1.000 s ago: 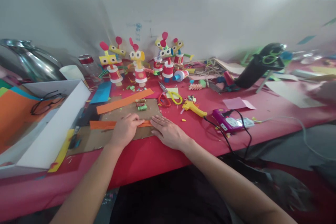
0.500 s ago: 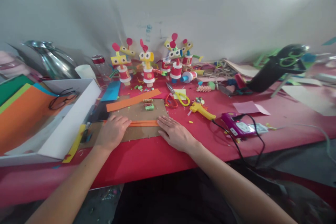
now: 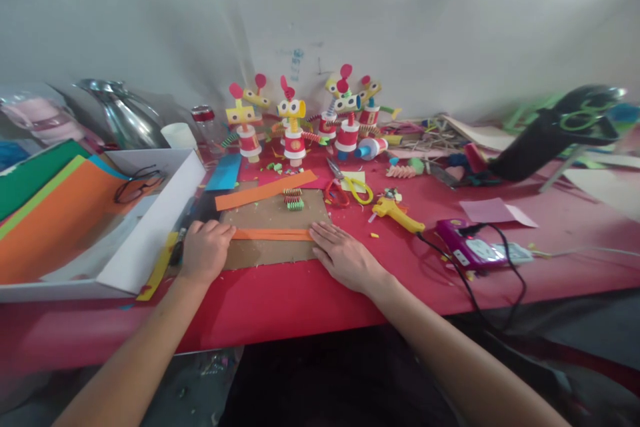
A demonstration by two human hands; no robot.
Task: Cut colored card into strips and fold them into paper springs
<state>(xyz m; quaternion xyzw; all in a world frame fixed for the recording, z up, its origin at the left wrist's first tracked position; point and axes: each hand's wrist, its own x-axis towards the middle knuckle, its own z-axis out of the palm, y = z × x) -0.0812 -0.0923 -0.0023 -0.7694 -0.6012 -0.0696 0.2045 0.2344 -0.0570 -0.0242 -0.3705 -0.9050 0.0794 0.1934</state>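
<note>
A narrow folded orange paper strip lies across a piece of brown cardboard, a thin line running along its length. My left hand has its fingers curled together at the strip's left end, which they hide. Stretched out flat, the fingers of my right hand press on its right end. Just behind, a wider orange strip rests slantwise, and small pleated paper springs sit on the cardboard. Scissors with red and yellow handles lie beyond my right hand, beside a yellow glue gun.
Several paper-cup robot figures stand along the back. On the left, a white box holds coloured paper and glasses, with a metal jug behind. A purple power strip with a black cord lies right, near a black holder.
My left hand has slid left along the folded strip, uncovering more of it. My right hand stays on the right end. The whole view has shifted, so things appear further right.
</note>
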